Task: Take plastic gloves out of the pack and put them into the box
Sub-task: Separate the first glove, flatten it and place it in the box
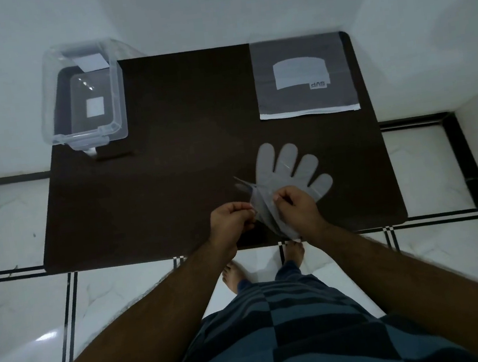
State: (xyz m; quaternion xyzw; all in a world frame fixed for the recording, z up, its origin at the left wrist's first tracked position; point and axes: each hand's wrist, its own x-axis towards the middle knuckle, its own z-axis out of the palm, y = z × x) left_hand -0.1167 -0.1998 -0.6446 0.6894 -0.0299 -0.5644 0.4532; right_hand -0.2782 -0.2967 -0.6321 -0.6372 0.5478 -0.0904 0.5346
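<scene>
striped shorts (279, 334) and two bare forearms fill the near field; bare feet (233, 273) stand on the white tiled floor (21, 295) at the near edge of a dark table (169, 159). left hand (231, 219), fingers curled together, pinches the thin edge of a clear plastic glove (287, 169) just left of the glove's cuff. right hand (294, 207), likewise closed, pinches the cuff itself, which is crumpled and lifted between the two hands. the glove's five fingers fan out flat on the table, pointing far and right. pack (304, 75), a flat translucent sleeve with a pale label, lies at the far right corner of the table, well apart from the hands. box (84, 91), a clear lidless tub with a white sticker on its floor, sits at the far left corner, overhanging the table's left edge; whether any glove lies inside cannot be told. white walls (212, 8) close the far field.
</scene>
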